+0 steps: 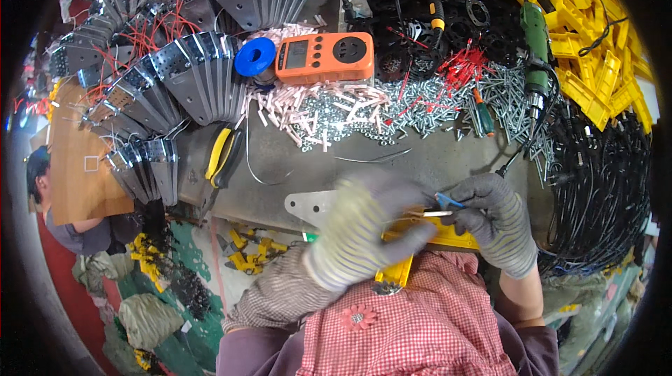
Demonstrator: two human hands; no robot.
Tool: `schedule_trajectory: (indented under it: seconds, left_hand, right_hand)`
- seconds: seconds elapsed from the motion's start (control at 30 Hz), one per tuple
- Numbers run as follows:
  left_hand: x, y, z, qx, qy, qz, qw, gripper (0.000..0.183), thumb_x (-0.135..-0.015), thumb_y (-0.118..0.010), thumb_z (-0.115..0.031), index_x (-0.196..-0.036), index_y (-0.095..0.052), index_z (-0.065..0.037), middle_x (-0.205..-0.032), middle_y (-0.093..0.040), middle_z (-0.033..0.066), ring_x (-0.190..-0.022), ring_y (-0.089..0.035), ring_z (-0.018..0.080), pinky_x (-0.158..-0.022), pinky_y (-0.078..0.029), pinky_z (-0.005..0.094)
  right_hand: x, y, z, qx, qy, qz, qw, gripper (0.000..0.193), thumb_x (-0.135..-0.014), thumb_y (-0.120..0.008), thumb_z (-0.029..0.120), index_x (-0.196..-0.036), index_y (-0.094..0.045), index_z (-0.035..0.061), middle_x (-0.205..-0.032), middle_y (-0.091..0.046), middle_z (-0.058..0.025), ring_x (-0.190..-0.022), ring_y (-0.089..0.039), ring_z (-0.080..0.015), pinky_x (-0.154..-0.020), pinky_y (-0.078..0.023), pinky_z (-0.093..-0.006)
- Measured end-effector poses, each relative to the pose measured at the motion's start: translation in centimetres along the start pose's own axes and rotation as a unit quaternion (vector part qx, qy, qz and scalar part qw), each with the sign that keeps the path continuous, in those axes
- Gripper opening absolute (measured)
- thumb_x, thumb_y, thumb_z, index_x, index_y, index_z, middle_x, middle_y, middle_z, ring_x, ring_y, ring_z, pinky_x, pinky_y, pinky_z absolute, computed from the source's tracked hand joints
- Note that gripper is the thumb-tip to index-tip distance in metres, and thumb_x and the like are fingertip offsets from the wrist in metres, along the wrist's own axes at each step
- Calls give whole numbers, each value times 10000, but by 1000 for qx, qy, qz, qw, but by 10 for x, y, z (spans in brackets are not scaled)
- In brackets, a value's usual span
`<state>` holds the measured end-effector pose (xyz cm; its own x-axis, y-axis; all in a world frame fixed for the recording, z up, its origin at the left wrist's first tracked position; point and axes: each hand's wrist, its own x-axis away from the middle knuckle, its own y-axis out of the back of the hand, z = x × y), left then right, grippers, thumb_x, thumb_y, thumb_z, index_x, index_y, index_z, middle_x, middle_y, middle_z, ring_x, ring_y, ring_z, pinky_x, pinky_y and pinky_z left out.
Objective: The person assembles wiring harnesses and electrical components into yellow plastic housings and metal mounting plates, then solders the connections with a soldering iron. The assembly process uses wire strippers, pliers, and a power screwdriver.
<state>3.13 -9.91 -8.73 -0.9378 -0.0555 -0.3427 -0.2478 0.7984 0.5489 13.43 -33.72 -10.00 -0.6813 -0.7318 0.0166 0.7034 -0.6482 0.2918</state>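
A yellow plastic part (pixel 427 236) is being held at the bench edge by the gloved left hand (pixel 364 229), while a thin white sleeve (pixel 435 214) is being pinched by the right hand (pixel 493 218). Finished metal brackets (pixel 203 75) are being stacked behind; loose sleeves (pixel 308 107) are waiting, plenty seemingly left.

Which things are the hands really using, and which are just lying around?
In use:
left hand
right hand
yellow part
blue wire
white sleeve

Lying about:
orange meter
blue spool
pliers
screws
green tool
black cables
metal plates
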Motion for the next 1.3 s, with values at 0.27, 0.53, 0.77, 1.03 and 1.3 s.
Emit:
schedule_trajectory:
  seconds: [0.27, 0.53, 0.77, 1.03, 1.3]
  left_hand:
    - [1, 26, 100, -375, 102, -107, 915, 165, -778, -873, -126, -873, -740, -99, -784, -668, 79, -750, -652, 294, -701, -518, 466]
    - [8, 36, 90, -408, 35, -39, 911, 198, -715, -841, -52, -864, -722, -104, -834, -691, 93, -838, -693, 333, -778, -540, 481]
    - [-6, 36, 105, -431, 4, 36, 901, 163, -727, -809, -98, -815, -671, -103, -795, -646, 109, -820, -676, 351, -768, -542, 489]
    - [-5, 20, 46, -183, 26, -74, 980, 181, -845, -666, 43, -1005, -621, -30, -900, -657, 120, -816, -670, 266, -786, -535, 378]
    - [15, -16, 12, 357, 121, -15, 926, 250, -893, -776, 63, -1083, -663, -53, -1089, -718, 85, -1018, -687, 152, -887, -556, 306]
  right_hand:
    - [-6, 0, 12, 185, 117, 6, 976, 226, -974, -781, 287, -1033, -789, 69, -953, -786, -111, -860, -767, -310, -762, -582, -389]
    - [-2, -11, 20, 147, 43, -52, 987, 131, -983, -751, 164, -1048, -764, 51, -963, -784, -128, -866, -775, -309, -756, -601, -372]
    - [-7, -21, 27, 101, 19, -76, 992, 111, -956, -746, 125, -1006, -758, 26, -870, -770, -123, -743, -772, -271, -688, -598, -344]
    - [-2, -20, 28, 33, -35, -66, 997, 180, -945, -778, 217, -1014, -811, 54, -872, -792, -110, -714, -769, -243, -663, -587, -330]
    - [-4, -17, 29, 46, -26, -75, 996, 194, -923, -796, 248, -1002, -817, 72, -836, -783, -100, -678, -758, -230, -632, -570, -331]
